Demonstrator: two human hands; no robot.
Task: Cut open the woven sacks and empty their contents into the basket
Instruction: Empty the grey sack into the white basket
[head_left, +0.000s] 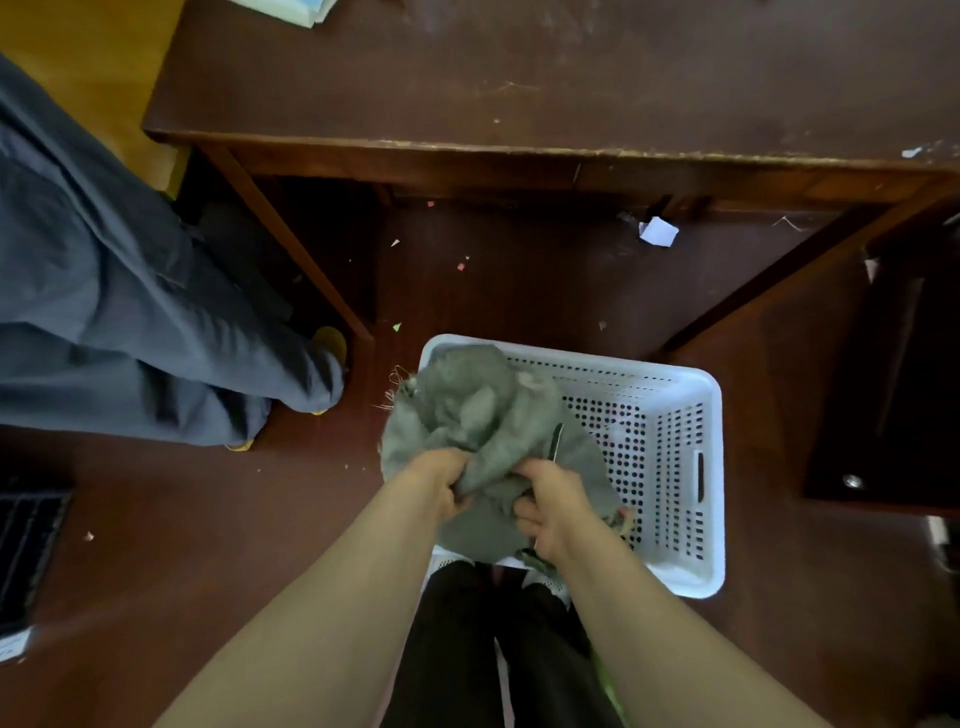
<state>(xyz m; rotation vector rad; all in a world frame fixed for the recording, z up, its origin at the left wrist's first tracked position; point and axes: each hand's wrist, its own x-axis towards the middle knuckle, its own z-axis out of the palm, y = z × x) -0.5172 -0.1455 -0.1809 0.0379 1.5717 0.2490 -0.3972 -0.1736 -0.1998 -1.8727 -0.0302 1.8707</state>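
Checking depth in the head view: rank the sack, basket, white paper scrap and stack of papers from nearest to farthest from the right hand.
From the right hand:
1. sack, gripped in it
2. basket, just right of it
3. white paper scrap, on the floor ahead, under the table
4. stack of papers, on the table's far left corner

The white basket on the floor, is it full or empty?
Looks empty where visible: the basket shows its bare perforated floor on the right. The grey sack hides its left part.
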